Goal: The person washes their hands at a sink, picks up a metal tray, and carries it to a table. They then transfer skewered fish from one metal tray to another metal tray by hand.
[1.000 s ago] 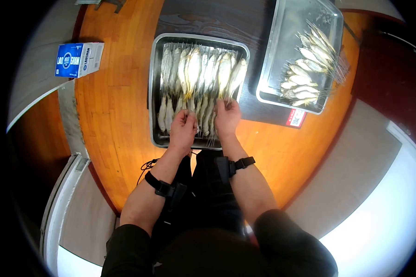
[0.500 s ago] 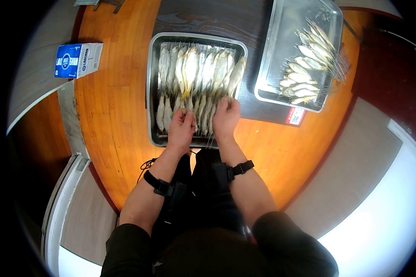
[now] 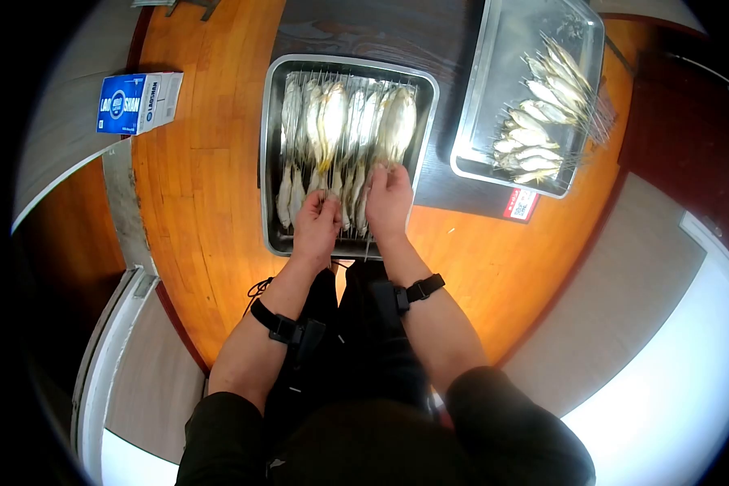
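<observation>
A deep metal tray (image 3: pixel 268 194) holds two rows of small silvery fish on thin skewers. My left hand (image 3: pixel 316 227) is closed in a pinch just below the yellow tail of a larger fish (image 3: pixel 332 117) in the upper row; its fingertips hide what they grip, which looks like that fish's skewer. With its fingers closed at the tail end, my right hand (image 3: pixel 390 201) holds a skewered fish (image 3: pixel 398 125) at the right of the upper row. The thin end of a skewer shows below that hand. Lower-row fish (image 3: pixel 348 198) lie between my hands.
A second metal tray (image 3: pixel 471 121) at the upper right holds more skewered fish (image 3: pixel 543 121), skewer ends over its right rim. A dark wooden table (image 3: pixel 364 28) is under the trays. A red and white label (image 3: pixel 521 204) is near its edge. A blue and white box (image 3: pixel 138 104) stands left.
My right hand has shifted slightly left, and the skewered fish it holds has moved left from the tray's right side, over neighbouring fish. My left hand stays nearly still.
</observation>
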`<state>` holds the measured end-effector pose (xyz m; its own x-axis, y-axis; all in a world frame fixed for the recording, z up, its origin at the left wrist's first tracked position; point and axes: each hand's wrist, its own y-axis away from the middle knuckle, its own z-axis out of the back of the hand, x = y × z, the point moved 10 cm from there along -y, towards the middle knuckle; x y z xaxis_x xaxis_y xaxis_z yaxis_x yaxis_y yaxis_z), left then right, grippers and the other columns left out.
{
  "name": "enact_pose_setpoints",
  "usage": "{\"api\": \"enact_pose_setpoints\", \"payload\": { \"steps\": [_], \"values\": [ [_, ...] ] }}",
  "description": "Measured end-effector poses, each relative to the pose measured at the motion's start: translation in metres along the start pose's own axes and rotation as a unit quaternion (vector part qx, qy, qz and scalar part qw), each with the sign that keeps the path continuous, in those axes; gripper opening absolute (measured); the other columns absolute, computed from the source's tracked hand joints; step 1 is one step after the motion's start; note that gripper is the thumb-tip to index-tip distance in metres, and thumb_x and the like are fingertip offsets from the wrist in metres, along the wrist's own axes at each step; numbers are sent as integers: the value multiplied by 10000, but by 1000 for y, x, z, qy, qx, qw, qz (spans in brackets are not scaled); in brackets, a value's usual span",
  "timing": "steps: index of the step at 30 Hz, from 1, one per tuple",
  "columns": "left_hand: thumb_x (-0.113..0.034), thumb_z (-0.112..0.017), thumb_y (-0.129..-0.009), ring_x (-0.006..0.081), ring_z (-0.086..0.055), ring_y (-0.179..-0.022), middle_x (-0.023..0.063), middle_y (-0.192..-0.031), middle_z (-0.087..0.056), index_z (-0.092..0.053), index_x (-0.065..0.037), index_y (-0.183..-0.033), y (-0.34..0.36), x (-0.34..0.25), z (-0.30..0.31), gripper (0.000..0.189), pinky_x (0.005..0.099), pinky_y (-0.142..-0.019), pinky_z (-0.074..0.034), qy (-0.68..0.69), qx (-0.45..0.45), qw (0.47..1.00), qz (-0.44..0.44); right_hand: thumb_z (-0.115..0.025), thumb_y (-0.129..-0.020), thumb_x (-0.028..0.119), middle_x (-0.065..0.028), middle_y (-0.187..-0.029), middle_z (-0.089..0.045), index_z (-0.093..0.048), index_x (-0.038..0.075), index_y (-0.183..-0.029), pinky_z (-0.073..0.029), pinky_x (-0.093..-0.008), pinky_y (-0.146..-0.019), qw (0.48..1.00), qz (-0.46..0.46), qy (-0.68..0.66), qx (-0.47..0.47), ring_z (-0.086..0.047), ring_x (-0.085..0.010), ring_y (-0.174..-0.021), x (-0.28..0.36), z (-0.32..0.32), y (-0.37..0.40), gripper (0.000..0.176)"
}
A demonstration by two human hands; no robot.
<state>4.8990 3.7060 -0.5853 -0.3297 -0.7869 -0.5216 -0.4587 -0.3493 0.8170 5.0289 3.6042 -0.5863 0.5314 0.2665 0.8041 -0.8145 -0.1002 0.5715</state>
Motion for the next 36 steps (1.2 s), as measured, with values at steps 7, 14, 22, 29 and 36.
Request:
{"api": "enact_pose_setpoints", "payload": {
  "steps": [7,14,22,29,36],
  "values": [
    [-144,-501,-954,66,-391,-528,-14,-650,-450,-486,-60,-920,-2,-3,1,92,211,-465,-322,-9,16,1000,2,-585,-878,147,-131,-779,-624,-526,-34,-1168,-483,-339,-634,978,76,184,-56,-604,-230,-686,24,3,10,347],
    [-168,-521,-955,66,-395,-521,-16,-662,-451,-480,-89,-886,-4,-8,6,113,211,-463,-322,-8,6,1000,-4,-581,-864,119,-161,-943,-613,-504,-32,-1203,-488,-344,-698,968,53,238,-51,-603,-247,-781,10,-6,9,379],
    [-168,-516,-957,63,-394,-519,-13,-640,-453,-490,-56,-926,-4,-7,10,119,212,-459,-332,-19,3,1000,-6,-506,-914,182,-220,-996,-627,-550,-55,-1148,-482,-387,-737,972,95,194,-97,-610,-299,-817,4,-4,5,336],
    [-172,-516,-959,63,-394,-527,-21,-655,-444,-472,-91,-846,-2,-6,8,146,208,-464,-325,-11,4,1000,10,-503,-921,220,-227,-834,-645,-625,-40,-1007,-475,-366,-696,981,10,181,-68,-634,-310,-765,5,-4,3,300],
    [-145,-517,-954,61,-383,-523,-9,-647,-451,-488,-45,-923,-4,-4,9,109,204,-451,-307,2,7,1000,-2,-503,-917,247,-220,-860,-651,-631,-35,-992,-473,-363,-707,977,4,200,-73,-629,-335,-784,-8,-3,-3,319]
  ]
}}
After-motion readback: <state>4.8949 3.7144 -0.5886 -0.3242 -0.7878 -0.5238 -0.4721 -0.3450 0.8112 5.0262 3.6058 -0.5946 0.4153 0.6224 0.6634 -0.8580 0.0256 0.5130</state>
